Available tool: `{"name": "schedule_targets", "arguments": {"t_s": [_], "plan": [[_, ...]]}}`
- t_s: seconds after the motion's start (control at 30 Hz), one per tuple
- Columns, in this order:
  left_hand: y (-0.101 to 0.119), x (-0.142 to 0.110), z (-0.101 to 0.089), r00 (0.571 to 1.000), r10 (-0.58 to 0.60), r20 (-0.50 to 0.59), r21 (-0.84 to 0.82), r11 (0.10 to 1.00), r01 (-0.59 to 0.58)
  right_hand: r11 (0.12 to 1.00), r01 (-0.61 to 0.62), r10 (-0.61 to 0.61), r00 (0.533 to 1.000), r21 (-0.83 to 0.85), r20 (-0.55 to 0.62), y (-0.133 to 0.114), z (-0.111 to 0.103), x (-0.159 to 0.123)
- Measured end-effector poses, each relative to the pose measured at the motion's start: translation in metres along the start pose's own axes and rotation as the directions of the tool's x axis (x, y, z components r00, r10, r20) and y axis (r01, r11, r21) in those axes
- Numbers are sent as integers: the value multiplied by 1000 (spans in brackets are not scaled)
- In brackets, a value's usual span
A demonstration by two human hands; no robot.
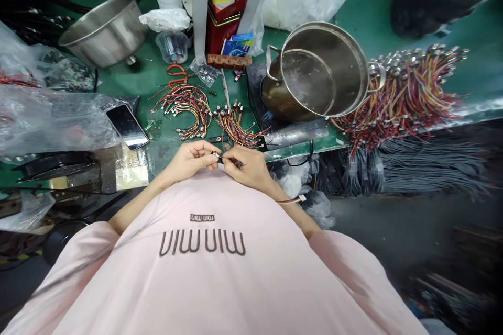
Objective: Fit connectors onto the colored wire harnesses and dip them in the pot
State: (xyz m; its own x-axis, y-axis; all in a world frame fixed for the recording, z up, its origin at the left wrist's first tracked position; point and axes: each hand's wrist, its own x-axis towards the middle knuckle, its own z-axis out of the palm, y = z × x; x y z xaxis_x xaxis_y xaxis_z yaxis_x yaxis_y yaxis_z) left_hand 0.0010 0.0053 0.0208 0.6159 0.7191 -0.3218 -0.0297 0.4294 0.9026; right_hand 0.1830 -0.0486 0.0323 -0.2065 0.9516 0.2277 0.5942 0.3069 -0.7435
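Green counter (129, 81) crowded; loose wire harnesses (187, 107) kept just ahead, within easy reach. My left hand (191, 161) and right hand (245, 166) both pinching small connector (217, 157), held close for fine work.

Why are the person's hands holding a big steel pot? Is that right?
Not right: the left hand and right hand hold a small wire connector, not the steel pot, which stands apart from them on the bench. The head view shows this.

Green workbench (126, 81) strewn with wire harnesses (404, 99)
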Motion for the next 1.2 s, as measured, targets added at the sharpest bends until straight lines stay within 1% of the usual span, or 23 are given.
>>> {"name": "schedule_targets", "arguments": {"t_s": [0.1, 0.27, 0.43, 0.5, 0.67, 0.73, 0.87, 1.07, 1.13, 1.2], "plan": [[-1, 0, 0, 1000, 3, -15, -6, 1000, -3, 1000, -8, 7, 1000, -18, -7, -1, 0, 0], [-4, -1, -4, 999, -49, -24, -54, 997, 47, 1000, 6, -6, 1000, -21, -3, -2, -4, -1], [-11, 0, -5, 997, -74, -16, -110, 991, 71, 998, 61, -62, 997, -18, -47, 0, -2, -1], [-13, 0, -4, 997, -76, -14, -116, 991, 74, 998, 64, -65, 998, -20, -28, 0, -1, 0], [-14, -3, -3, 995, -100, -3, -127, 987, 99, 1000, 13, -11, 997, -27, 74, 0, -3, 2], [-14, -4, -4, 994, -105, -1, -135, 985, 104, 1000, 11, -10, 996, -6, 90, 0, -4, 2], [-13, -4, -4, 994, -107, 5, -139, 985, 107, 1000, 0, -2, 998, 24, 67, -1, -5, 2], [-13, -4, -1, 991, -121, 49, -123, 984, 126, 998, 22, -28, 995, 62, 99, -1, -1, 4], [-14, -4, 0, 991, -118, 54, -128, 984, 125, 994, -7, -4, 995, 107, 100, 0, -1, 5], [-16, -4, -1, 992, -119, 47, -151, 981, 124, 974, -83, 57, 990, 212, 128, 2, -2, 7]]}}
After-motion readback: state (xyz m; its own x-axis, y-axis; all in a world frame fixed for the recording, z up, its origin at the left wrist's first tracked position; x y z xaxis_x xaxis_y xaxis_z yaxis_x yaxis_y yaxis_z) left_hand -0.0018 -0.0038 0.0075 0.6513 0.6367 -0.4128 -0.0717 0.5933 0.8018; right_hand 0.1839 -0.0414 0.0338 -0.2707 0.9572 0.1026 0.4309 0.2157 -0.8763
